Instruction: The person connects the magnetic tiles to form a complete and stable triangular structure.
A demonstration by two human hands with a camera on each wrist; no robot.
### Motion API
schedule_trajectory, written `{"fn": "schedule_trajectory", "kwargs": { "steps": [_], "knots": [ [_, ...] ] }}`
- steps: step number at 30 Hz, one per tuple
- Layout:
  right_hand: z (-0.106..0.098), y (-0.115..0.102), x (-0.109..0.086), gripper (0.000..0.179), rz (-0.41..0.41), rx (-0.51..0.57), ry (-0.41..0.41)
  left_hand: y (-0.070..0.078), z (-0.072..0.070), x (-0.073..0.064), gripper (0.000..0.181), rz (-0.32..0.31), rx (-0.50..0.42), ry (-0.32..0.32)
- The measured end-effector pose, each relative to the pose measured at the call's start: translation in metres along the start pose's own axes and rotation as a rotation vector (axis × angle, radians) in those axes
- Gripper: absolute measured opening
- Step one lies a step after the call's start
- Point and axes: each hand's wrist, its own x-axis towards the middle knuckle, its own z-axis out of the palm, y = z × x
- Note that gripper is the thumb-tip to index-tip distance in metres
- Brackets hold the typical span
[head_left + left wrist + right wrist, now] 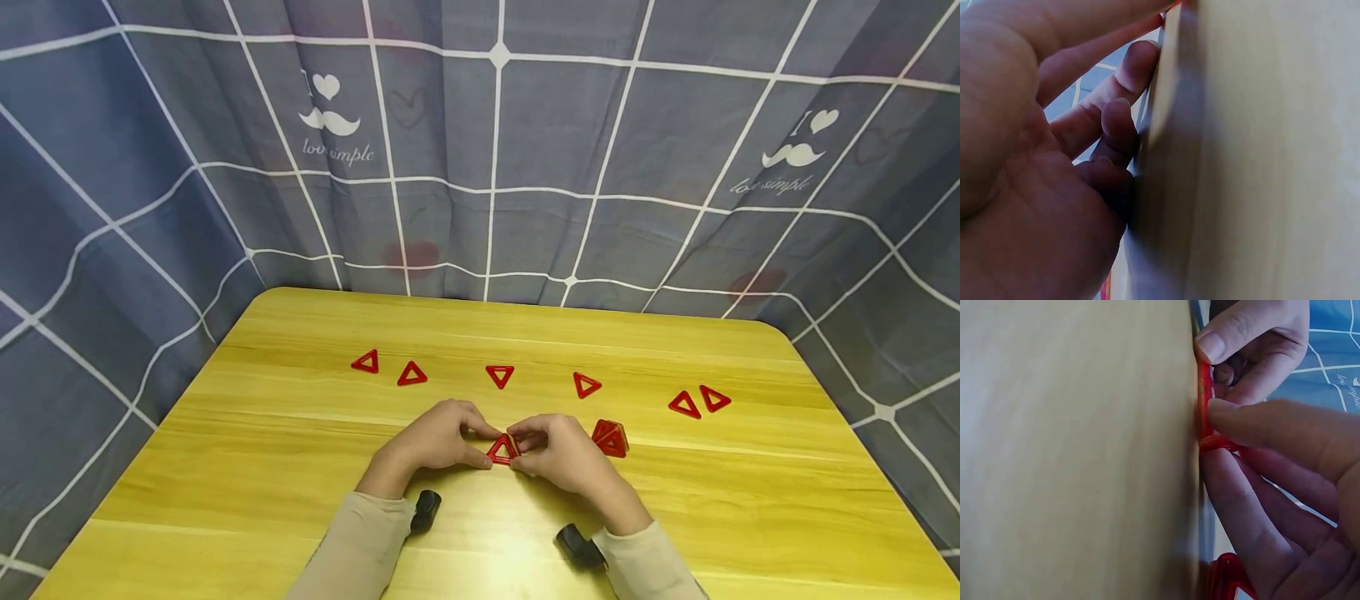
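Note:
Near the table's middle, a red triangle frame tile (pixel 501 460) lies between both hands. My left hand (pixel 444 435) holds it from the left, thumb at a lower corner and forefinger near the top. From the right, my right hand (pixel 558 454) pinches a second red triangle tile (pixel 1216 443), which stands up from the edge of the flat one in the right wrist view. Whether the two tiles are joined I cannot tell. Just right of that hand sits a red pyramid-like piece (pixel 611 437) of triangle tiles. In the left wrist view the tiles are mostly hidden.
Several loose red triangles lie in a spread row farther back, among them one at the left (pixel 366 362) and one at the right (pixel 715 398). Behind the wooden table (pixel 300 333) hangs a grey-blue checked curtain (pixel 540 150).

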Motion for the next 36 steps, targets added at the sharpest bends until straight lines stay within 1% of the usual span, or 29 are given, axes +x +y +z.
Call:
{"fn": "schedule_trajectory", "kwargs": {
  "steps": [4, 7, 9, 10, 12, 16, 18, 20, 23, 25, 27, 31, 36],
  "knots": [
    [0.000, 0.001, 0.000, 0.037, -0.008, -0.009, 0.015, 0.000, 0.000, 0.001, 0.035, -0.006, 0.014, -0.002],
    [0.001, 0.002, -0.001, 0.038, -0.004, -0.028, 0.024, -0.001, -0.001, 0.001, 0.036, -0.012, 0.008, -0.004],
    [0.001, 0.002, -0.001, 0.037, -0.001, -0.040, 0.028, -0.003, -0.003, 0.000, 0.036, -0.018, -0.007, 0.018],
    [0.001, 0.002, -0.001, 0.036, 0.000, -0.043, 0.031, -0.004, -0.004, 0.000, 0.035, -0.022, -0.013, 0.042],
    [0.001, 0.002, -0.001, 0.036, 0.005, -0.048, 0.037, -0.006, -0.008, -0.001, 0.031, -0.044, -0.023, 0.119],
    [0.002, 0.001, -0.001, 0.036, 0.001, -0.054, 0.047, -0.013, -0.020, -0.005, 0.024, -0.148, -0.043, 0.305],
    [0.002, 0.001, -0.001, 0.036, -0.001, -0.057, 0.050, -0.017, -0.027, -0.008, 0.024, -0.205, -0.040, 0.383],
    [0.002, 0.001, -0.001, 0.035, -0.003, -0.055, 0.052, -0.022, -0.033, -0.011, 0.028, -0.241, -0.023, 0.440],
    [0.003, 0.001, -0.001, 0.036, 0.000, -0.052, 0.045, -0.029, -0.043, -0.015, 0.036, -0.270, 0.038, 0.490],
    [0.003, 0.001, -0.002, 0.036, 0.003, -0.055, 0.041, -0.034, -0.049, -0.016, 0.041, -0.282, 0.085, 0.487],
    [0.002, 0.001, -0.002, 0.036, 0.008, -0.058, 0.042, -0.038, -0.054, -0.016, 0.046, -0.280, 0.137, 0.460],
    [0.001, 0.000, -0.002, 0.035, 0.003, -0.059, 0.045, -0.042, -0.065, -0.010, 0.049, -0.269, 0.211, 0.383],
    [0.002, -0.001, -0.001, 0.035, -0.010, -0.040, 0.030, -0.041, -0.078, -0.003, 0.049, -0.285, 0.266, 0.284]
  ]
}}
